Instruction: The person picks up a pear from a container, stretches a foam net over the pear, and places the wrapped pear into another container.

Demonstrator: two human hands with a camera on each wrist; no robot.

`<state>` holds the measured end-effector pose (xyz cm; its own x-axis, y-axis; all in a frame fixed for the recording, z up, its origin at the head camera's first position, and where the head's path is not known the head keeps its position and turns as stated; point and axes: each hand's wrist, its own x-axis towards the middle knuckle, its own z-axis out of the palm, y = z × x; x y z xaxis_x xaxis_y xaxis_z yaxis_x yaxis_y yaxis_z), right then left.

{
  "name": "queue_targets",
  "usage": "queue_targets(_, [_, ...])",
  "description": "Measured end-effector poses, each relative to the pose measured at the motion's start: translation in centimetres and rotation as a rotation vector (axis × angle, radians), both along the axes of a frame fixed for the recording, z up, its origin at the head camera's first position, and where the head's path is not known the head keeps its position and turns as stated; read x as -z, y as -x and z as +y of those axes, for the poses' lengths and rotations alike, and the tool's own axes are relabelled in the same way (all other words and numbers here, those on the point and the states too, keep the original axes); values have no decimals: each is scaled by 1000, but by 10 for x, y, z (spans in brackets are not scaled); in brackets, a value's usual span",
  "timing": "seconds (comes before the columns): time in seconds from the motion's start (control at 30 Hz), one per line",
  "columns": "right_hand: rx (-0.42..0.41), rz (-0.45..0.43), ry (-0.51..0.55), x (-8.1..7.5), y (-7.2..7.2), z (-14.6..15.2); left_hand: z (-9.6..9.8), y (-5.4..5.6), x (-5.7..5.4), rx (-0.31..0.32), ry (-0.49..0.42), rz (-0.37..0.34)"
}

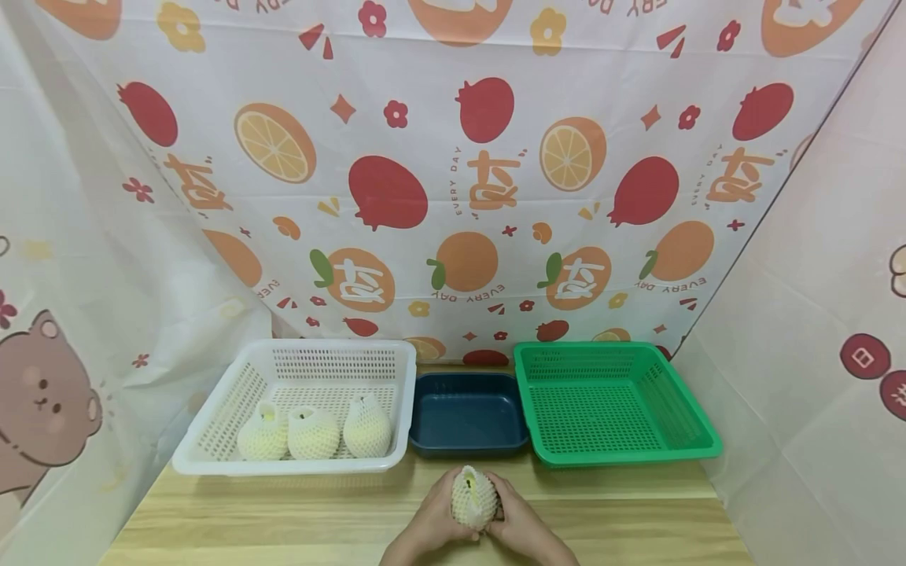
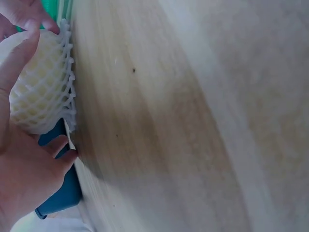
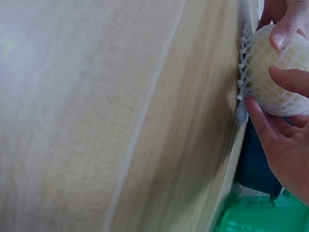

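Observation:
A pale yellow pear (image 1: 473,497) in a white foam net stands at the table's front, its dark stem showing through the open top of the net. From the left side my left hand (image 1: 435,516) holds it, with the thumb along the near face. My right hand (image 1: 522,525) holds the same pear from the right, fingers around its side. Both wrist views show the foam net (image 2: 41,92) between the two hands, its loose edge at the table side. The pear's far side is hidden in the head view.
A white basket (image 1: 293,467) at the left holds three more netted pears (image 1: 314,435). A dark blue tray (image 1: 467,420) stands in the middle, beyond the hands. To its right is a green basket (image 1: 587,413). Printed cloth (image 1: 439,94) hangs behind the wooden table (image 1: 283,519).

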<state>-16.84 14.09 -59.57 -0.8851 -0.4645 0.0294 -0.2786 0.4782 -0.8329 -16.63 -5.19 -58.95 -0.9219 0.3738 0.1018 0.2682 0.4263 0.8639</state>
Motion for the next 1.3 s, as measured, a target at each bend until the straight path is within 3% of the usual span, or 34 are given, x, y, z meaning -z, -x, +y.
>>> queue_targets(0.4, [18, -38, 13, 4, 1, -3, -4, -3, 4, -1, 39, 23])
queue_targets(0.73, [48, -39, -2, 3, 4, -5, -4, 2, 6, 4, 4, 35])
queue_targets(0.83, [46, -66, 13, -2, 5, -4, -5, 5, 3, 24, -38, 7])
queue_targets(1.07, [26, -227, 233, -25, 9, 3, -4, 10, -12, 67, -163, -132])
queue_targets(1.2, [18, -257, 337, -37, 10, 4, -2, 9, -28, 22, -241, -233])
queue_targets(1.3, [36, -258, 401, -46, 11, 3, 1, 8, -43, -46, -338, -307])
